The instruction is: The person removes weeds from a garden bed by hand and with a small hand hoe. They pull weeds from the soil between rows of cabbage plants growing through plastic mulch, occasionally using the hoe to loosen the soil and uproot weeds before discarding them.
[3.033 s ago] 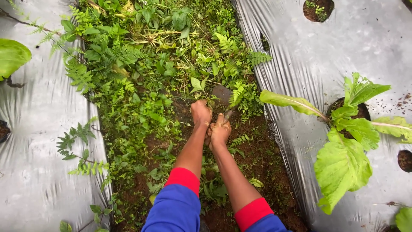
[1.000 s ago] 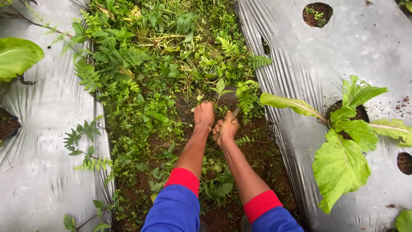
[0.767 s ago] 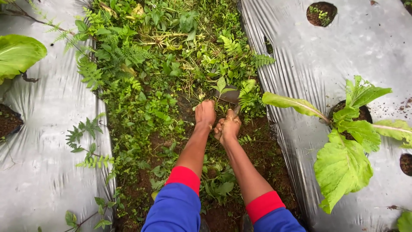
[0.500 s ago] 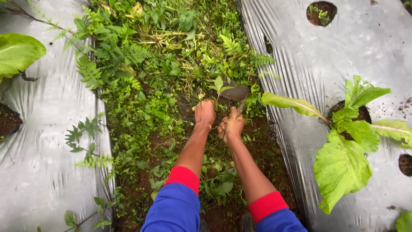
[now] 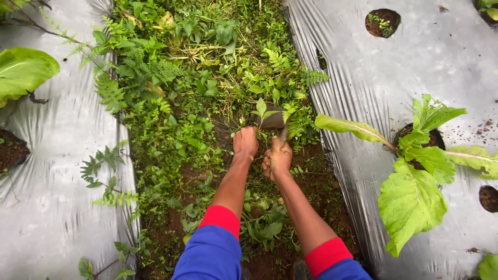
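Weeding in the furrow between two beds covered with silver plastic mulch (image 5: 425, 57). The left hand (image 5: 245, 143) is clenched around a tuft of weeds (image 5: 262, 110) at ground level, apparently pulling the stems taut so that their bases are exposed. The right hand (image 5: 277, 157) is closed around the handle of a small hand hoe (image 5: 274, 120), held just beside the left hand, with the knuckles facing up. The tool's long axis runs away from the person, up the furrow and tilted slightly to the right; the dark blade lies at the far end, pointing forward and partly hidden under fern fronds (image 5: 298, 119) and the gripped leaves, close to the soil (image 5: 316, 176). The blade thus sits directly behind the clutched tuft, at its roots. Both forearms extend forward from blue sleeves with red cuffs (image 5: 222, 217). A broad-leaved crop plant (image 5: 415, 192) grows from a hole in the right-hand mulch, well apart from the hands.
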